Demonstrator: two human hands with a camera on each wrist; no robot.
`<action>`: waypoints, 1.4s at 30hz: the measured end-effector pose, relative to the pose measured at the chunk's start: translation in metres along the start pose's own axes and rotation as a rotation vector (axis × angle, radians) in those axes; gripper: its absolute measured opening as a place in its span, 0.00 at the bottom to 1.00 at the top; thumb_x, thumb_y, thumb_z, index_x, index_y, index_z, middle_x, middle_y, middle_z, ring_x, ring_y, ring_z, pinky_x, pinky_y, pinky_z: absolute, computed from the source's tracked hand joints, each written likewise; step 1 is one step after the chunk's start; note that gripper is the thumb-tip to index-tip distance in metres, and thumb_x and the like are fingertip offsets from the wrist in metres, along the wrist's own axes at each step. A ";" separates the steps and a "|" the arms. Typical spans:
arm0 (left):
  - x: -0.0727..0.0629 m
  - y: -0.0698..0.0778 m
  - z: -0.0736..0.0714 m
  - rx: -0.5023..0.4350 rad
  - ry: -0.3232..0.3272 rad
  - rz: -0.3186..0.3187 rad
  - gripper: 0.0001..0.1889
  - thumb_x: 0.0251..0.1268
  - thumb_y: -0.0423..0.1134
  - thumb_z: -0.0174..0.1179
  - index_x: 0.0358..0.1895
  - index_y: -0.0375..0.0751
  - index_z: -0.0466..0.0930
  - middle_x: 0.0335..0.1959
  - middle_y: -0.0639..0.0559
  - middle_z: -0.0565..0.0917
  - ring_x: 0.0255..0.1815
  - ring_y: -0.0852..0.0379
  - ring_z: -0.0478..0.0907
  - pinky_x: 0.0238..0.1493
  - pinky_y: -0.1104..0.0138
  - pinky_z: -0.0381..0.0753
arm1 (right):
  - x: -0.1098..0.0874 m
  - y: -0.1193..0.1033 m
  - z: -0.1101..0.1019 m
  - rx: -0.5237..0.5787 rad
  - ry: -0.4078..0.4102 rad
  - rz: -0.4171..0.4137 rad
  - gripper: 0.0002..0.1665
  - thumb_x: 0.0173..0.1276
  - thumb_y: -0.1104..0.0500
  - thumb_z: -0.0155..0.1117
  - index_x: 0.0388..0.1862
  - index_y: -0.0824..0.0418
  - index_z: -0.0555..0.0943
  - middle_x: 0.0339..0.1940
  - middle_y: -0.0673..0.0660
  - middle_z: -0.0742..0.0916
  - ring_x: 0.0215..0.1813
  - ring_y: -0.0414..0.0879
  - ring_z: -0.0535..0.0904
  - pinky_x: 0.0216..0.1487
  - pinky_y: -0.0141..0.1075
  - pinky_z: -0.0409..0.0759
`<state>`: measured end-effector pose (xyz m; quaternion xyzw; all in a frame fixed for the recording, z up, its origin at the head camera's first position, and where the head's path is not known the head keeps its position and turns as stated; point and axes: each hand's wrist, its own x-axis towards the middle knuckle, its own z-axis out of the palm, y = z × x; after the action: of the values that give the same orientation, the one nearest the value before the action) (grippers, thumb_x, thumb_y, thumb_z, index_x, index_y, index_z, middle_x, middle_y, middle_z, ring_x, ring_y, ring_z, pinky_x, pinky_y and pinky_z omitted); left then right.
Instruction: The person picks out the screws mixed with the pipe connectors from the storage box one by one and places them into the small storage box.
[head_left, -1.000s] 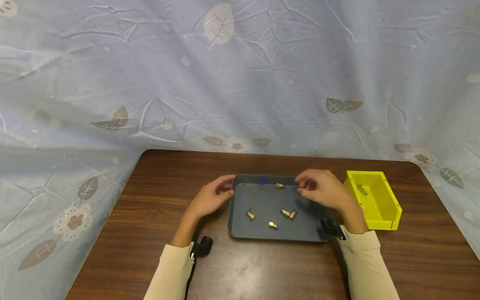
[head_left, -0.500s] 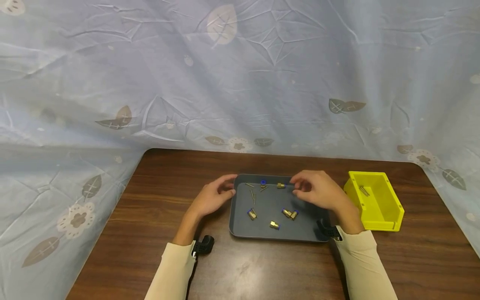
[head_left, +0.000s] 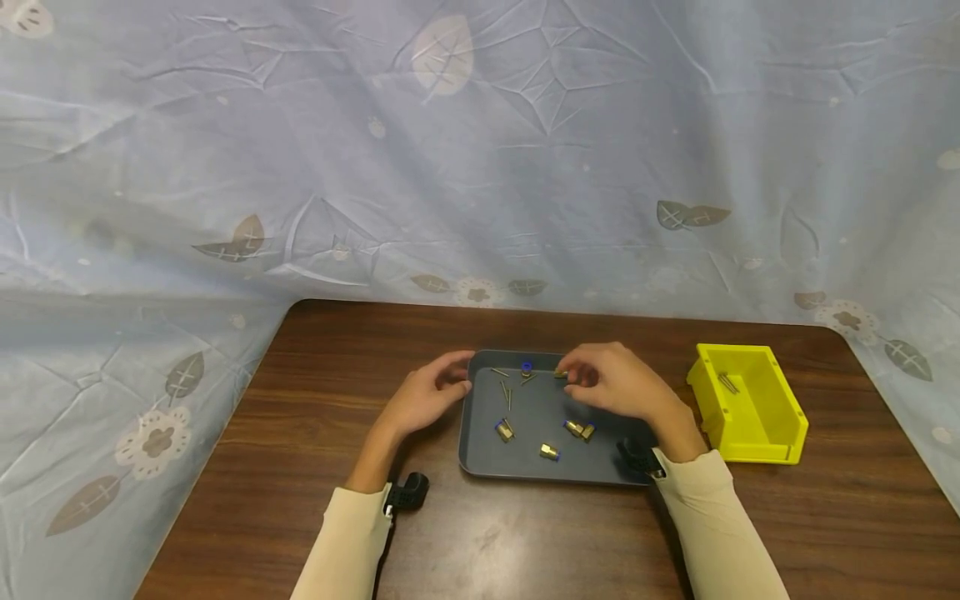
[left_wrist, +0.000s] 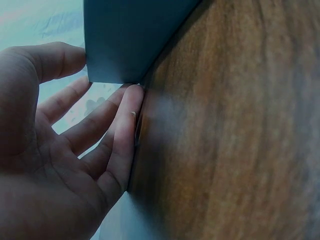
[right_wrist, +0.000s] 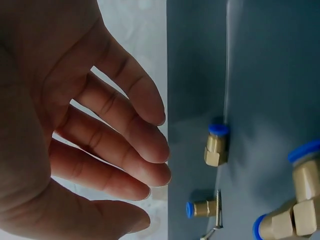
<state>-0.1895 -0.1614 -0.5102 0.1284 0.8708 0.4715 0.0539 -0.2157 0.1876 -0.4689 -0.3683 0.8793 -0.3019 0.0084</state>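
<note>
Resting its fingertips and thumb at the left edge of a shallow, dark grey rectangular tray (head_left: 534, 412), our left hand (head_left: 420, 398) has its fingers softly bent and the thumb set apart from them. Our right hand (head_left: 618, 382) hangs over the tray's far right part, palm down, wrist bent a little inward; in the right wrist view we see its thumb and four fingers parted, holding nothing, with the nearest hexagonal brass fitting with a blue collar (right_wrist: 216, 150) lying just beyond the fingertips. Around the wrists we have two cream sleeves (head_left: 348, 537) and two black wrist-worn devices (head_left: 409, 493). Inside the tray we count six such fittings in all: two near the far wall, two side by side toward the right, one at the left and one toward the near edge. Five slender metal pins (head_left: 510, 399) lie scattered in its left half. Right of the tray we see one yellow plastic bin (head_left: 757, 452), with a few similar pins bunched inside, too close together to count. Everything stands on one brown wood-grain table (head_left: 292, 417), before a pale grey-blue cloth (head_left: 480, 175) printed with leaves and flowers.
</note>
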 end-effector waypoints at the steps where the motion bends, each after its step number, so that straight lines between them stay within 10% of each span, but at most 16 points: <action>1: 0.000 0.000 0.000 0.000 -0.001 -0.001 0.28 0.79 0.39 0.66 0.79 0.49 0.78 0.59 0.44 0.91 0.53 0.48 0.87 0.60 0.46 0.81 | 0.002 -0.001 0.001 -0.001 -0.012 -0.003 0.16 0.68 0.64 0.78 0.54 0.65 0.90 0.40 0.47 0.91 0.40 0.42 0.85 0.44 0.41 0.86; 42: -0.001 0.000 -0.001 0.001 -0.009 0.003 0.28 0.79 0.40 0.65 0.79 0.49 0.77 0.59 0.44 0.91 0.50 0.51 0.86 0.55 0.51 0.82 | 0.047 -0.002 0.030 -0.128 -0.270 0.060 0.16 0.72 0.62 0.76 0.57 0.61 0.92 0.31 0.43 0.87 0.30 0.36 0.77 0.35 0.35 0.78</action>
<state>-0.1890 -0.1628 -0.5097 0.1317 0.8706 0.4706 0.0572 -0.2411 0.1403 -0.4820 -0.3789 0.8982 -0.1925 0.1123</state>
